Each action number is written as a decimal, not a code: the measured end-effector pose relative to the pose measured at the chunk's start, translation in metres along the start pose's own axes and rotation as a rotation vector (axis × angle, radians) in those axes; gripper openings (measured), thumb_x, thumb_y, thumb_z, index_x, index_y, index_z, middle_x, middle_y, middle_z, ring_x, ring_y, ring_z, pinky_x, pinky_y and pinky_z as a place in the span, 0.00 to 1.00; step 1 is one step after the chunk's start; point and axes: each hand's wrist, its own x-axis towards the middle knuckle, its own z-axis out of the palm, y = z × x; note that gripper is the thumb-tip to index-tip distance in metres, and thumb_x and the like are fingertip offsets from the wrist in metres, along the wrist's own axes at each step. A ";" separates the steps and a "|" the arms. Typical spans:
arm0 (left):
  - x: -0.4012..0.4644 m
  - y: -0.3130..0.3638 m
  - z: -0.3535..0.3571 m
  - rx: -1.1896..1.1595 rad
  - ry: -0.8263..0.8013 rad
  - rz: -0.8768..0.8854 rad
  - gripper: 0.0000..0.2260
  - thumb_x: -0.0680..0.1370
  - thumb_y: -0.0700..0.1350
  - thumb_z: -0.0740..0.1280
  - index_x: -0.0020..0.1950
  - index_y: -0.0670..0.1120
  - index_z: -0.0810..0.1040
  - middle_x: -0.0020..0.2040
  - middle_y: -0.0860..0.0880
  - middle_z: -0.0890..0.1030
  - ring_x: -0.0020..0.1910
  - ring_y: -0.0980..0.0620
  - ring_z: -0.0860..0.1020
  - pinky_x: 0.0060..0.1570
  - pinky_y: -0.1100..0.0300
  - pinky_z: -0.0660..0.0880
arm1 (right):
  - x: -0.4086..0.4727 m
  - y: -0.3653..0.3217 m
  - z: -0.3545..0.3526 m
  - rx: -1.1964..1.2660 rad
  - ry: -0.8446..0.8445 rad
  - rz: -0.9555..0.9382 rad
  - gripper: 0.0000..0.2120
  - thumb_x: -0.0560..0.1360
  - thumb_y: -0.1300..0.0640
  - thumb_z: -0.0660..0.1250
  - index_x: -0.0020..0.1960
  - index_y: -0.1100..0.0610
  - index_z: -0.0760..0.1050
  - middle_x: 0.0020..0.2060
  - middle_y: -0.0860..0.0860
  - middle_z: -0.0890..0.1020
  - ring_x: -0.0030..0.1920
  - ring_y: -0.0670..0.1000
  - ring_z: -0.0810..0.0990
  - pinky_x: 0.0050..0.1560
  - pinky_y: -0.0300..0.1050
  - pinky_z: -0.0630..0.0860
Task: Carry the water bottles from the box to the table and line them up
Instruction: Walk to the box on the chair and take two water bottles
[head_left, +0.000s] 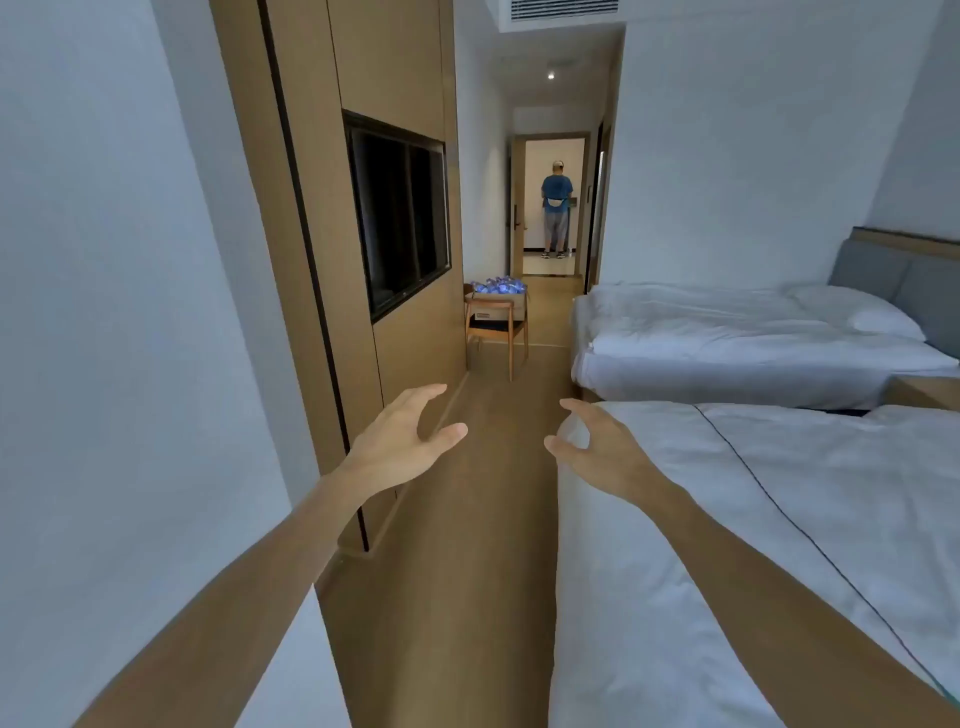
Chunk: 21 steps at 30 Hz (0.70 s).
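So both arms were stretched out in front, nothing in either one. The left hand (400, 441) had its fingers (423, 397) spread and curled loosely, thumb out, gripping nothing. The right hand (597, 447) was the same deal, fingers (576, 408) half curled in a loose claw shape, nothing held. They hovered over a wood-look floor (467, 545) that ran like a narrow aisle away toward the far end of the room.

On the near right was a bed (753, 545) with white bedding and a thin dark piping line across the duvet, its corner sitting right under the right hand. Further back on the right was a second bed (727, 343), also white, with a pillow (857, 312) and a grey padded headboard (893, 275).

On the left was a plain pale wall (104, 260), then a tall wood panel unit with a dark TV screen (400, 213) set into it.

Past that, at the far left of the aisle, stood a wooden chair (496, 332) with a cardboard box (501, 306) sitting on its seat. The water bottles (498, 286) were still in that box, a bluish cluster poking up over the rim. There was a label on the box front, but way too small to read.

Way at the far end, an open doorway (553, 208) showed a person (557, 208) in a blue top standing with their back turned. A vent (563, 8) was up in the ceiling.
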 end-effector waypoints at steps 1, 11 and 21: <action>0.013 -0.003 0.003 -0.015 -0.003 -0.002 0.31 0.76 0.67 0.62 0.77 0.61 0.59 0.77 0.60 0.62 0.75 0.54 0.63 0.71 0.42 0.66 | 0.014 0.004 0.001 0.014 0.000 -0.007 0.31 0.78 0.43 0.67 0.77 0.44 0.60 0.77 0.46 0.63 0.76 0.51 0.62 0.69 0.47 0.64; 0.162 -0.056 0.025 -0.023 -0.018 -0.067 0.30 0.77 0.66 0.63 0.76 0.61 0.60 0.76 0.61 0.63 0.74 0.56 0.64 0.71 0.45 0.65 | 0.182 0.055 0.025 -0.006 -0.050 0.044 0.30 0.78 0.43 0.66 0.77 0.44 0.60 0.75 0.46 0.65 0.74 0.51 0.64 0.64 0.43 0.64; 0.370 -0.152 0.047 -0.077 -0.019 -0.030 0.29 0.77 0.62 0.65 0.76 0.59 0.62 0.75 0.59 0.65 0.74 0.56 0.64 0.71 0.50 0.65 | 0.382 0.094 0.084 -0.020 -0.029 0.075 0.31 0.77 0.44 0.68 0.76 0.45 0.61 0.75 0.46 0.66 0.73 0.51 0.66 0.68 0.47 0.67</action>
